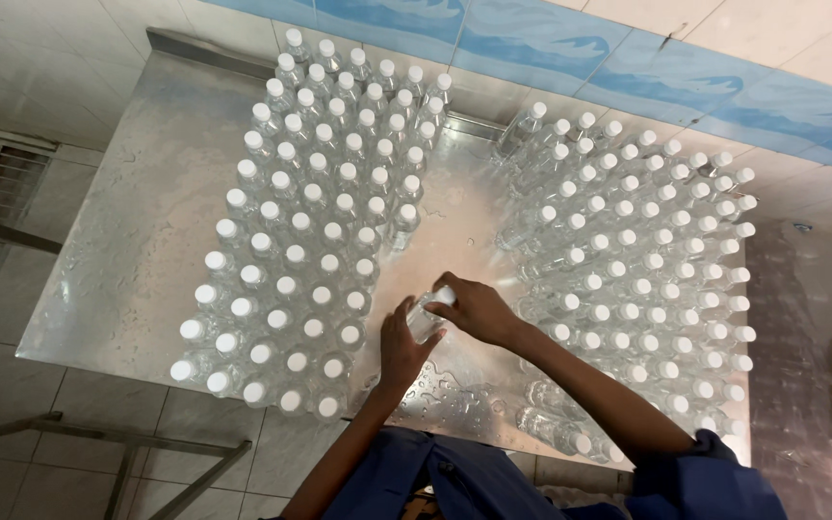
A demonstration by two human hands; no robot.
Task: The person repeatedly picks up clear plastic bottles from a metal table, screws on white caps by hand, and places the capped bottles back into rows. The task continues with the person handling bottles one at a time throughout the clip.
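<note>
Both of my hands hold one clear plastic bottle (426,318) with a white cap, low over the wet steel table (137,231). My left hand (402,351) grips its body from below. My right hand (479,308) covers the cap end from the right. To the left stands a dense block of several upright capped bottles (315,231). A second block of capped bottles (647,260) fills the right side. My hands are in the open strip between the two blocks.
The table's near edge is just in front of my blue sleeves. A tiled wall with blue tiles (551,43) runs behind the table. A metal frame (98,438) stands on the tiled floor at lower left. Plastic-wrapped bottles (806,385) lie at right.
</note>
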